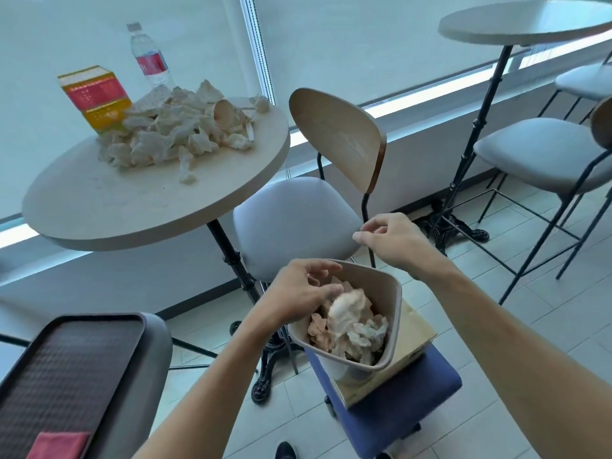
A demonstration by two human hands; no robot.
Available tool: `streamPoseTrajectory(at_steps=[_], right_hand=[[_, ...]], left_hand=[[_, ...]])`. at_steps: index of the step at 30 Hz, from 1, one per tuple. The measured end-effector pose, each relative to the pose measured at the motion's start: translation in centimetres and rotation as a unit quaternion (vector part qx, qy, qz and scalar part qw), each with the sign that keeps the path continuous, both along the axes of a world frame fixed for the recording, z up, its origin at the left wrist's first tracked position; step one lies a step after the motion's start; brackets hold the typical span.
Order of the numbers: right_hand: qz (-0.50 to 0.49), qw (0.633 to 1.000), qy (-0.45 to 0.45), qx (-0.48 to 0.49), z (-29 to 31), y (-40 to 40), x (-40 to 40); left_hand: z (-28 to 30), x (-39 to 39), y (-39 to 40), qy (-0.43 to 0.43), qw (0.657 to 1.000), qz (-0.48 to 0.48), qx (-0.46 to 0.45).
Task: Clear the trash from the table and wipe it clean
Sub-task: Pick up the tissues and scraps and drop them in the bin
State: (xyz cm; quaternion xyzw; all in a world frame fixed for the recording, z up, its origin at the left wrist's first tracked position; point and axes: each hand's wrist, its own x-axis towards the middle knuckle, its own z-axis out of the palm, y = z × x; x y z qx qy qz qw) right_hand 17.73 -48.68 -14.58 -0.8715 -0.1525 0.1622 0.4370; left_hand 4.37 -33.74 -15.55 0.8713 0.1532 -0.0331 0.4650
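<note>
**Fingers loose over the bin, pile still waiting**

Fingers of the left hand (298,293) hang relaxed over the bin (390,293), holding nothing; the right hand (394,243) hovers empty too. Crumpled tissues (172,137) still heap the table (99,207), well apart. The bin tilts on a cardboard box (414,336), so a careless nudge could likely tip it.

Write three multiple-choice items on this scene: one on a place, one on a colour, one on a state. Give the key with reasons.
1. Where does the bin stand?
A. on the round table
B. on a box on a blue stool
C. on the tray

2. What colour is the cloth on the tray?
A. red
B. green
C. white

3. What is the left hand doing?
A. gripping the bottle
B. hovering over the bin, holding nothing
C. wiping the table

Key: 1 B, a box and blue stool lie beneath it; 2 A, it looks red; 3 B, its fingers hang loose.
</note>
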Motion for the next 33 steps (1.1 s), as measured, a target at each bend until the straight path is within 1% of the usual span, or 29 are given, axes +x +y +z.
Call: streamPoseTrajectory(at_steps=[3, 8, 12, 16, 21, 26, 30, 33], right_hand=[[0.027, 0.999, 0.001, 0.029, 1.8, 0.6, -0.2], [0.097, 0.991, 0.002, 0.095, 5.5, 3.3, -0.4], [0.117, 0.983, -0.036, 0.137, 8.2, 7.0, -0.7], [0.143, 0.974, -0.085, 0.155, 10.1, 11.5, -0.9], [0.18, 0.964, -0.157, 0.115, 11.2, 17.7, -1.9], [0.207, 0.949, -0.231, 0.053, 11.6, 23.5, -2.8], [0.185, 0.923, -0.338, 0.011, 12.0, 27.7, -2.9], [0.143, 0.91, -0.384, -0.065, 12.2, 30.3, -2.8]], left_hand=[[0.7, 0.0, 0.8, -0.011, 1.0, 0.01, 0.006], [5.9, -0.6, 3.2, -0.1, 0.994, 0.028, 0.014], [10.5, -1.4, 6.9, -0.158, 0.985, 0.041, 0.058], [13.2, -1.9, 11.5, -0.184, 0.976, 0.088, 0.081], [14.3, -2.2, 17.6, -0.186, 0.965, 0.148, 0.11], [13.8, -2.3, 23.5, -0.172, 0.959, 0.188, 0.12], [13.5, -2.5, 26.9, -0.174, 0.955, 0.209, 0.116], [13.3, -2.8, 28.8, -0.169, 0.955, 0.214, 0.115]])
